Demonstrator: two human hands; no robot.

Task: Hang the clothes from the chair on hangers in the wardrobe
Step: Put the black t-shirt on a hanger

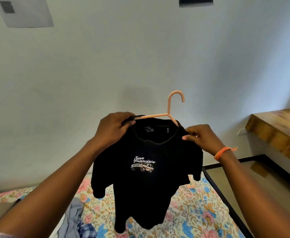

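Note:
A black T-shirt (140, 186) with a white "San Francisco" print hangs in front of me on a pink hanger (171, 107), whose hook points up and to the right. My left hand (113, 127) grips the shirt's left shoulder at the collar, over the hanger arm. My right hand (202, 137) pinches the right shoulder fabric and wears an orange wristband. The shirt's hem dangles just above the bed. No wardrobe or chair is in view.
Below lies a bed with a floral sheet (201, 212); on it are another pink hanger (190, 185) and blue checked clothes (82, 222) at lower left. A wooden shelf (278, 131) juts from the right wall. A pale wall (140, 57) faces me.

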